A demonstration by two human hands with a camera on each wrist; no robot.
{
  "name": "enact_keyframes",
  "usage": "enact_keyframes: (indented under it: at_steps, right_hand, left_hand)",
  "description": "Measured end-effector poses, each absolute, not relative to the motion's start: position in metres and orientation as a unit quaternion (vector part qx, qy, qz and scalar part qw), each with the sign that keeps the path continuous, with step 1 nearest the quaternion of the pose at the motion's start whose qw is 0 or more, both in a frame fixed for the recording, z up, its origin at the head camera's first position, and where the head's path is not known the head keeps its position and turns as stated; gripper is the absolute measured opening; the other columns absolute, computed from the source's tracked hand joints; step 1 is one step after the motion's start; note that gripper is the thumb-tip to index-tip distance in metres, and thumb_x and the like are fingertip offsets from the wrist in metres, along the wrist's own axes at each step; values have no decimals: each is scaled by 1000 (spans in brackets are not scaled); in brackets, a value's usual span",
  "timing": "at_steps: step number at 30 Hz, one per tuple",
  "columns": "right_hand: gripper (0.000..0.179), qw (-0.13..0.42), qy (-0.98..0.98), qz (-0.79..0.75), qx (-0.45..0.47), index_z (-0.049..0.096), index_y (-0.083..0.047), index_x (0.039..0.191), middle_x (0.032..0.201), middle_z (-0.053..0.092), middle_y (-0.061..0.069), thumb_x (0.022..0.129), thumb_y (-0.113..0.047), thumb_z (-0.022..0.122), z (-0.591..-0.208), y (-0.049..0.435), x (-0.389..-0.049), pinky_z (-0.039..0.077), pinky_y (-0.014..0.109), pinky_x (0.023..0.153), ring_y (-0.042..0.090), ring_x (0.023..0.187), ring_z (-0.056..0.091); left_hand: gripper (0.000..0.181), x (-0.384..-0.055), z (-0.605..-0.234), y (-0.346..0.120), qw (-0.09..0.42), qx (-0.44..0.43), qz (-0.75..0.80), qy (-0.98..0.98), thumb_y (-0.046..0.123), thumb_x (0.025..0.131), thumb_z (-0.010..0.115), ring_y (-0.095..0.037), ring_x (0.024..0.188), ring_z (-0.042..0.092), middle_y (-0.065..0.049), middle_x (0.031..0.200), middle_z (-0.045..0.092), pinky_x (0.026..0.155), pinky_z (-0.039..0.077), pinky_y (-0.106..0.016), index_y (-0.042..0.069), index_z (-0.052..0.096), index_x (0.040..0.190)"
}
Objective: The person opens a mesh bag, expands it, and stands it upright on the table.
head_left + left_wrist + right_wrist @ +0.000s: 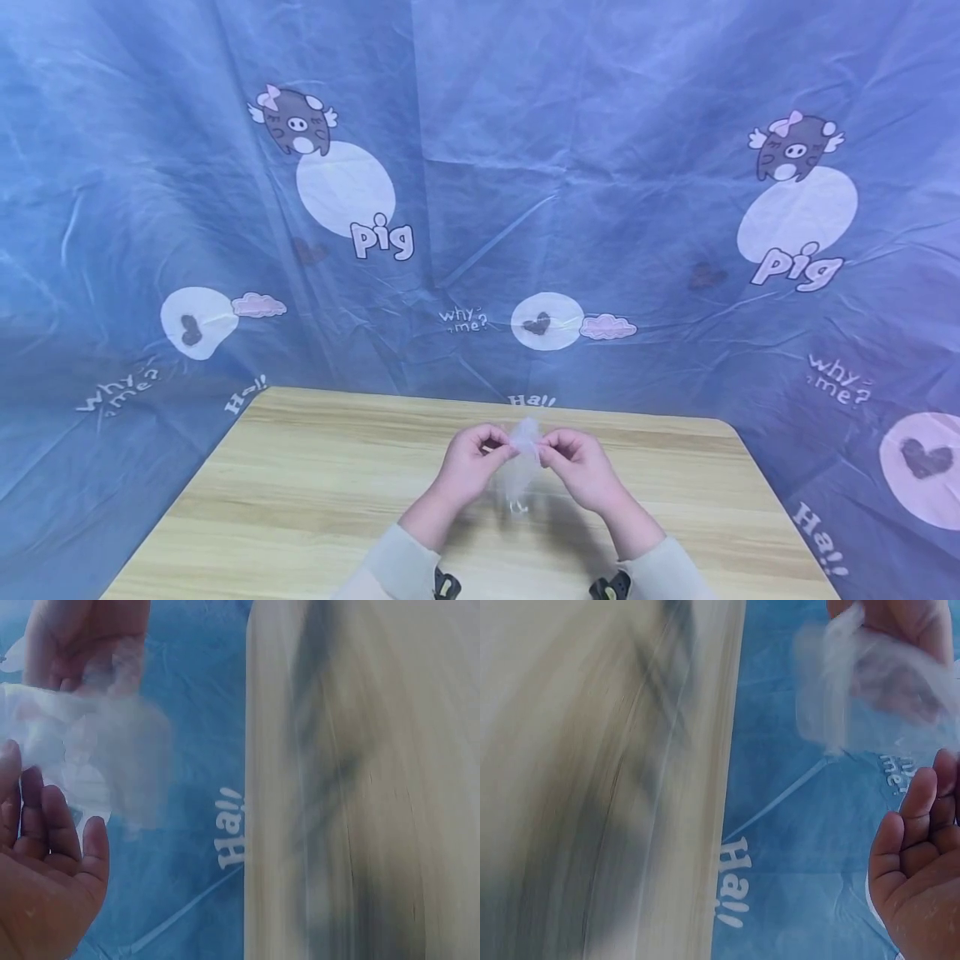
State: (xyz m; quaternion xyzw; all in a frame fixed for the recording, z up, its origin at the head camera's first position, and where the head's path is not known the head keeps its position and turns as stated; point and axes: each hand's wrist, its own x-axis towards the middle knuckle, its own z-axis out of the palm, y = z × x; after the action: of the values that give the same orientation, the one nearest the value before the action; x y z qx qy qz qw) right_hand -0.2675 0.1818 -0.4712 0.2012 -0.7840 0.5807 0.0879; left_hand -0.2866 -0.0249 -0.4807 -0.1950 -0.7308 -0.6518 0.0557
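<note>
plastic (519, 477): thin, clear to milky, creased; held up in the air above the table (322, 475); tall and narrow in the head view, broader and partly blurred in both wrist views; cannot tell whether bag or single sheet.
lower tip (517, 507): small whitish marks or glints at the bottom of the plastic; too small to tell which.
left hand (467, 468): just left of the plastic, touching; pinches it narrowly between thumb and forefinger; other fingers (96, 847) loosely bent in the left wrist view.
right hand (587, 475): just right of the plastic, touching; pinches it in like manner, with other fingers (919, 799) loosely bent in the right wrist view.
sleeves (667, 575): pale; nearer the person than the plastic, one to each side.
wrist devices (611, 587): black, each with a yellow-green patch; beside the sleeves, nearer the person than the plastic.
table surface: pale wood grain, rounded far corners; beneath the plastic, with a soft shadow just to its right.
curtain (487, 108): blue, creased; beyond the plastic and well out to both sides.
pigs (300, 125): two, dark, winged, pink-bowed; printed high beyond the plastic, one to its left, one to its right.
lettering (532, 402): white "Ha!!" just beyond the plastic; "why me?" farther up, slightly left of it.
</note>
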Motion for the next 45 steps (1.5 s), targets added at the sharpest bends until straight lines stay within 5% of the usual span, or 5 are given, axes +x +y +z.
enact_keyframes:
  at_steps: [4, 20, 30, 36, 45]
  right_hand:
    - [16, 77, -808, 560, 169, 70, -2, 86, 79, 67, 3, 102, -3, 67, -468, 186, -267, 49, 24, 64, 8, 70, 56]
    - [6, 102, -844, 507, 143, 75, -5, 90, 82, 70, 0, 96, -4, 76, -467, 194, -268, 51, 25, 62, 9, 69, 58]
    - [27, 54, -826, 518, 215, 69, 11, 123, 113, 75, 19, 105, -9, 63, -447, 200, -277, 59, 29, 83, 18, 93, 70]
    - [20, -5, -837, 492, 240, 73, 8, 113, 105, 76, 14, 104, -8, 65, -447, 201, -280, 58, 28, 79, 17, 88, 69]
    - [9, -4, -863, 455, 219, 73, -3, 93, 85, 70, 3, 101, -6, 69, -450, 201, -278, 52, 27, 66, 9, 74, 58]
  left_hand:
    - [5, -290, -484, -31, 80, -193, -632, -746, 3, 91, 80, -5, 77, 61, -9, 89, 74, 71, 54, -23, 0, 75, 91]
    - [6, -294, -486, -37, 122, -179, -604, -767, 7, 97, 75, -9, 84, 65, -4, 94, 76, 76, 56, -25, 3, 79, 99]
    - [9, -290, -482, -34, 110, -228, -566, -784, 4, 98, 72, -15, 92, 63, -2, 101, 74, 76, 54, -26, 7, 81, 101]
    - [11, -291, -482, -34, 90, -228, -551, -797, 8, 100, 71, -13, 94, 61, 4, 102, 71, 77, 51, -26, 12, 81, 101]
    - [9, -290, -482, -31, 113, -205, -523, -820, 9, 102, 68, -13, 92, 61, 3, 101, 67, 78, 53, -27, 8, 76, 106]
